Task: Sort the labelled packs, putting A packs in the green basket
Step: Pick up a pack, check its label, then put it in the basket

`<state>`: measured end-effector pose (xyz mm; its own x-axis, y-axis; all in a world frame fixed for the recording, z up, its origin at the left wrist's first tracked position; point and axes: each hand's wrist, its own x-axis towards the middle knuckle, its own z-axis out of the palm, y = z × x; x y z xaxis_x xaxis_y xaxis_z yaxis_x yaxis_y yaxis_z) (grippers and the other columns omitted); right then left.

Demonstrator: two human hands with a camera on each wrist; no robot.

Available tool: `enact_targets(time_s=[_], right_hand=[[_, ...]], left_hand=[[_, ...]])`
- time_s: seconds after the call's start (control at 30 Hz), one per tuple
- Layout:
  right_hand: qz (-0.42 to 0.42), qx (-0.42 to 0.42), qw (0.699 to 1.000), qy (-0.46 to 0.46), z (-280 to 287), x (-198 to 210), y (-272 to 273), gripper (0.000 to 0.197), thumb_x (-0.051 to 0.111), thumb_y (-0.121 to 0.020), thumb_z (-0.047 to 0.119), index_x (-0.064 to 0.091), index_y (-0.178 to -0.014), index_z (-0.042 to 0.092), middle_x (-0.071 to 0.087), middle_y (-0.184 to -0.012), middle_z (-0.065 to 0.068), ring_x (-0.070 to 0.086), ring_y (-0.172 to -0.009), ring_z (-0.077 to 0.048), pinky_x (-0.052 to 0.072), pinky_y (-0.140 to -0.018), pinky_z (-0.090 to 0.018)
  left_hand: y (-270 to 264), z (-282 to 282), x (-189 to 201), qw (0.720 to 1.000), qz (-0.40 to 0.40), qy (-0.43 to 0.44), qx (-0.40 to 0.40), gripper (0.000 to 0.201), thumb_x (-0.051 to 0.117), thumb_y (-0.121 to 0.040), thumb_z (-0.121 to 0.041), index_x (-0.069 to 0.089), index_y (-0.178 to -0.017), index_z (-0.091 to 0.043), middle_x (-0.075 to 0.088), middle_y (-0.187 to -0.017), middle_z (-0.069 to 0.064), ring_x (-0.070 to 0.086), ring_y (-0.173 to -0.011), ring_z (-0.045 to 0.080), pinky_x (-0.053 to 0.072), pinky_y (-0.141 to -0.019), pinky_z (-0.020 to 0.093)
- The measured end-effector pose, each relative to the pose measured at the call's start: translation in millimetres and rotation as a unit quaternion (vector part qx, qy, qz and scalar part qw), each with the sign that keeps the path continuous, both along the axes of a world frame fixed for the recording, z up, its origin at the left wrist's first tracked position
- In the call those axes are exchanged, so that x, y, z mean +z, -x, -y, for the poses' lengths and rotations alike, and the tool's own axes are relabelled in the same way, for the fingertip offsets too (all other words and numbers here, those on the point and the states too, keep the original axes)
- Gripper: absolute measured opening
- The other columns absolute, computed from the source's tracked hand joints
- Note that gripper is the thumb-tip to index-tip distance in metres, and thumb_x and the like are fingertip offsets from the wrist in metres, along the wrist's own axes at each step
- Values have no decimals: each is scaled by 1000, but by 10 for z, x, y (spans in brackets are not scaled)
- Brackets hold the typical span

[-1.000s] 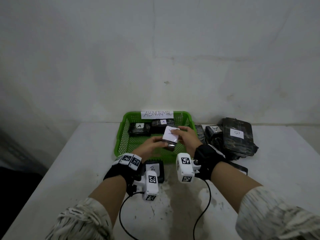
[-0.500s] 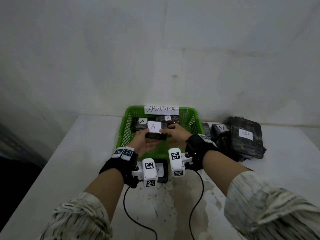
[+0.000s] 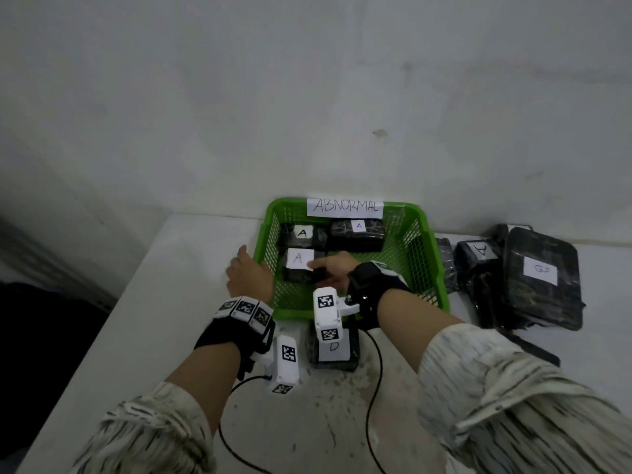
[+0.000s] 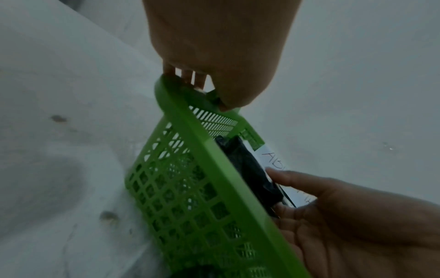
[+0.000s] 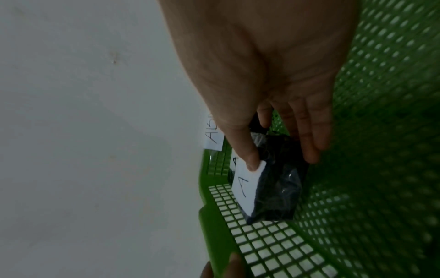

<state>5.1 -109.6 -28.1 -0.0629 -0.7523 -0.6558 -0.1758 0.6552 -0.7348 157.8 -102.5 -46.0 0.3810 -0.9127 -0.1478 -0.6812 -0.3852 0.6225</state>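
Observation:
The green basket (image 3: 273, 206) with the "ABNORMAL" sign stands against the wall. Two dark packs labelled A (image 3: 301, 234) (image 3: 357, 232) lie along its back. A third A pack (image 3: 297, 277) sits low at the basket's front left. My right hand (image 3: 321, 268) pinches it, thumb on the white label's corner and fingers along the far side, as the right wrist view shows (image 5: 282, 161). My left hand (image 3: 249, 271) is outside the basket with its fingertips (image 4: 188, 79) touching the left rim (image 4: 214, 159); it holds nothing.
A small dark pack with a white label (image 3: 335, 350) lies on the table in front of the basket, under my right wrist. A heap at the right holds an A pack (image 3: 478, 254) and a large B pack (image 3: 540, 278). The table's left edge is near.
Both hands carried the A pack over the front rim and down into the basket. The left hand then let go and moved out to the left rim.

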Motion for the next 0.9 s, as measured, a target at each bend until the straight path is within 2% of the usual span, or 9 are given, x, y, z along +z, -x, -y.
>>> enact_targets(time_s=[0.13, 0.2, 0.37, 0.43, 0.53, 0.63, 0.7, 0.77, 0.9], right_hand=[[21, -24, 999, -7, 94, -68, -200, 14, 63, -90, 8, 64, -92, -6, 64, -112, -25, 61, -85, -35, 56, -76, -47], [13, -37, 999, -2, 141, -122, -236, 18, 60, -91, 5, 59, -74, -1, 64, -107, -24, 61, -80, -35, 56, -73, -45], [-28, -27, 999, 23, 199, -165, -239, 17, 59, -92, 8, 63, -94, -8, 64, -102, -25, 63, -94, -38, 50, -76, -40], [-96, 45, 994, 33, 208, -138, -210, 25, 60, -92, 16, 60, -77, -3, 60, -80, -17, 59, -80, -32, 44, -66, -35], [-146, 125, 981, 25, 189, -97, -146, 34, 57, -93, 25, 47, -66, 8, 47, -69, -7, 50, -73, -25, 39, -65, -31], [-126, 109, 985, 49, 159, -46, -22, 39, 56, -94, 25, 42, -61, 9, 42, -63, -6, 42, -59, -19, 36, -56, -30], [-112, 77, 985, 106, 129, 15, 116, 37, 56, -94, 22, 52, -64, 1, 54, -72, -14, 52, -69, -26, 44, -72, -35], [-87, 47, 980, 173, 84, 105, 296, 25, 57, -93, 17, 59, -70, 7, 62, -91, -13, 58, -93, -29, 45, -89, -39], [-54, -49, 962, 261, -11, 247, 784, 19, 61, -89, 9, 55, -74, 20, 58, -81, 2, 55, -92, -22, 46, -88, -36]], left_hand=[[-24, -21, -81, 997, -61, -13, -54, 33, 33, -97, -12, 36, -130, -8, 56, -119, 22, 56, -103, 36, 35, -76, 33], [-31, -17, -91, 998, -42, -15, -49, 29, 33, -97, -12, 37, -125, -7, 57, -116, 22, 57, -99, 36, 35, -74, 34], [-26, 27, -119, 998, -19, -31, -48, 28, 33, -97, -15, 36, -124, -9, 58, -113, 20, 57, -97, 36, 36, -75, 36], [-28, 25, -125, 998, -18, -36, -47, 27, 33, -96, -15, 35, -123, -10, 58, -113, 19, 57, -97, 36, 36, -76, 36], [-41, 27, -112, 997, -25, -44, -51, 28, 35, -95, -15, 35, -123, -9, 56, -115, 20, 57, -99, 36, 39, -80, 39], [6, 53, -118, 998, 2, -47, -29, 41, 43, -91, -12, 35, -131, -8, 48, -128, 20, 48, -117, 35, 36, -98, 46], [89, 30, -94, 997, 68, -12, 15, 55, 52, -86, -9, 34, -138, -7, 38, -138, 20, 35, -128, 33, 23, -107, 48], [220, -18, -30, 994, 102, 44, 14, 65, 58, -82, -11, 32, -141, -6, 32, -142, 22, 28, -133, 33, 15, -112, 48], [678, -109, 68, 985, 119, 71, -99, 62, 58, -84, -17, 33, -141, -8, 32, -142, 20, 25, -135, 34, 4, -115, 45]])
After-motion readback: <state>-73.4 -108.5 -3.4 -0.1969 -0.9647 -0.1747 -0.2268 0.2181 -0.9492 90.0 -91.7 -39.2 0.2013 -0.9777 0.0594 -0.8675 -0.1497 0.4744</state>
